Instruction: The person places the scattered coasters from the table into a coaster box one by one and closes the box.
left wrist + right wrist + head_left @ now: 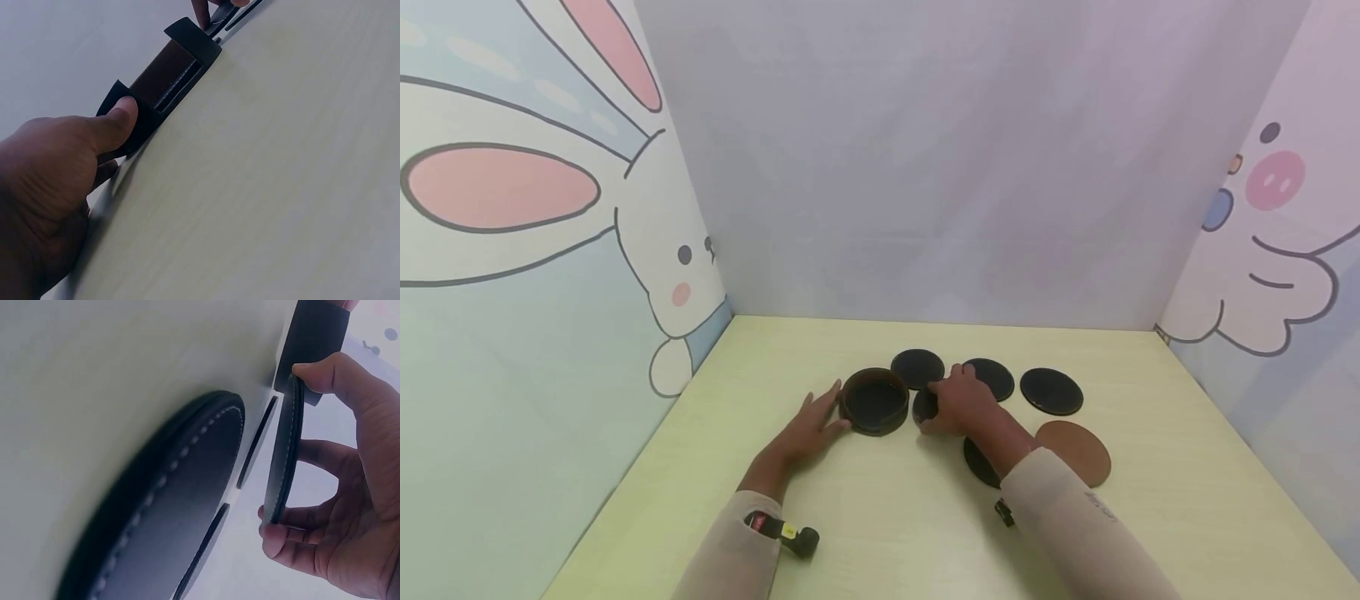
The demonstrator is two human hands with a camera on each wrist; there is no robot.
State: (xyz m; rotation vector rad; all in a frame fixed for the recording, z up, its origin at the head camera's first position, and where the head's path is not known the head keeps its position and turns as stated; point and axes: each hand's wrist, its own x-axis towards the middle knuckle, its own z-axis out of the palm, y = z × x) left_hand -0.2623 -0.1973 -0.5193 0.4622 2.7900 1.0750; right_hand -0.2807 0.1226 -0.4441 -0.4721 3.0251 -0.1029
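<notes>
A round black coaster holder [882, 428] with a cut-out in its side sits on the table. My left hand [808, 431] holds it at its left side; in the left wrist view the thumb [124, 114] lies against the wall beside the cut-out. To the right of the holder, my right hand [964, 403] grips a round black coaster [284, 453] by its edge between thumb and fingers. That coaster is raised off the table and tilted, with pale stitching along its rim. The inside of the holder looks dark, so I cannot tell what lies in it.
Several black coasters lie flat around my right hand: one behind the holder [917, 369], one at the far right [1052, 392], one partly under my forearm [980, 463]. A brown coaster [1078, 454] lies beside the right forearm. Walls with cartoon animals border the pale table [880, 517].
</notes>
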